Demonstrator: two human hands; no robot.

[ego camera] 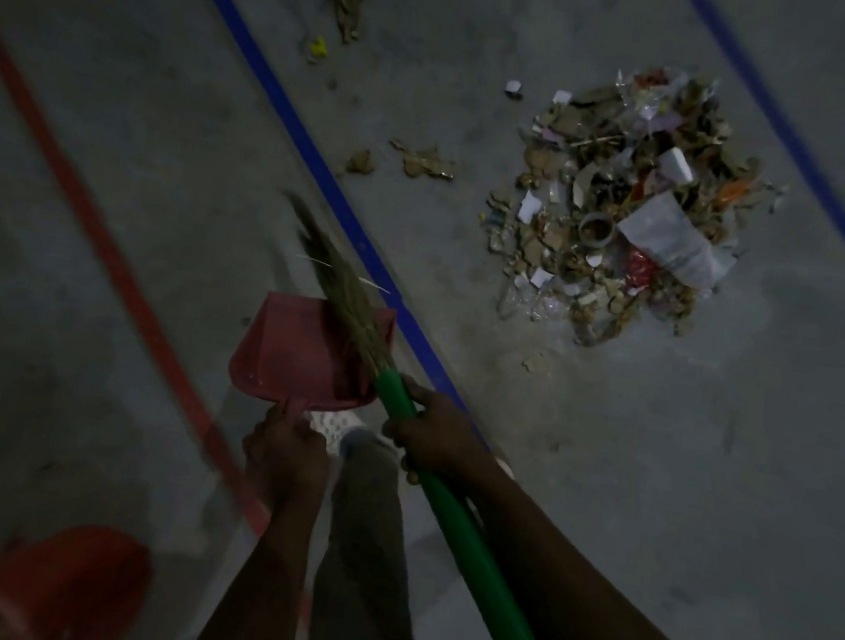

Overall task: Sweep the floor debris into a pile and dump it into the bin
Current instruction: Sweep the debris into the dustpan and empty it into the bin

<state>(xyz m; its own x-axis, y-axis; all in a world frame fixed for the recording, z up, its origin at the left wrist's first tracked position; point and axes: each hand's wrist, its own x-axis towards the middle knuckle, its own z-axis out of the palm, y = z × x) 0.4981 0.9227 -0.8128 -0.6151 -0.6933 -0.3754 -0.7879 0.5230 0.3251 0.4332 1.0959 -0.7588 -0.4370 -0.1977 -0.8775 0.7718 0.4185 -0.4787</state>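
A pile of debris [627, 205] made of dry leaves, paper scraps and plastic wrappers lies on the grey floor at the upper right. My right hand [430, 434] grips the green handle of a broom [461, 535], whose straw bristles [341, 286] point up and left over a red dustpan [303, 355]. My left hand [283, 456] holds the dustpan by its short handle, low above the floor. A red bin [38, 587] shows at the bottom left corner.
A few loose scraps [420, 159] and a dry leaf [348, 8] lie left of the pile. A blue line [295, 121] and a red line [107, 248] run diagonally across the floor. My leg and light shoe [348, 431] stand between my hands.
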